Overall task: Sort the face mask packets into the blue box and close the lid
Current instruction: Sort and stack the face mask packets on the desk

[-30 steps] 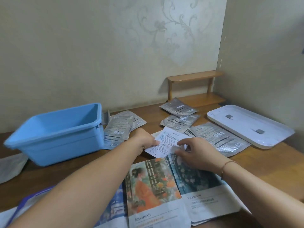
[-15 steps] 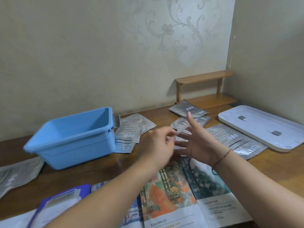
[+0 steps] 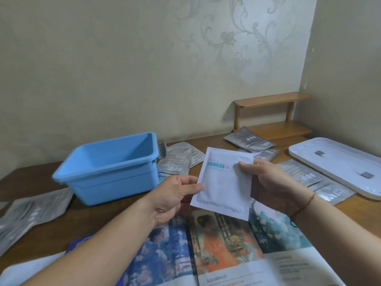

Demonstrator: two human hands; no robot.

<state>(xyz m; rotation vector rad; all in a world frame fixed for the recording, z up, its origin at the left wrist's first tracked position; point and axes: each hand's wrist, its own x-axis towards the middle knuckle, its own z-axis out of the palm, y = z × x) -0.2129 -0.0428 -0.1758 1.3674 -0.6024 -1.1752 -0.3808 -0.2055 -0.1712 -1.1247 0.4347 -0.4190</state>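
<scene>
I hold a white face mask packet [image 3: 223, 183] up above the wooden table, its front facing me. My left hand [image 3: 175, 197] pinches its left edge and my right hand [image 3: 266, 182] grips its right side with the thumb on the front. The open blue box [image 3: 109, 168] stands empty at the left, just beyond my left hand. Its white lid [image 3: 338, 164] lies flat at the far right. Grey packets lie beside the box [image 3: 175, 162], at the back [image 3: 248, 139], under my right wrist [image 3: 313, 182] and at the far left [image 3: 28, 213]. Large illustrated packets [image 3: 222, 248] lie below my hands.
A small wooden shelf [image 3: 272, 116] stands in the back right corner against the wall. The table [image 3: 86, 221] runs to the wall behind the box. A purple-edged packet [image 3: 76, 244] lies at the near left, partly under my left forearm.
The white packet has been lifted off the table and turned over, from its printed back to its front. Both hands rose with it; my right hand went from spread to gripping.
</scene>
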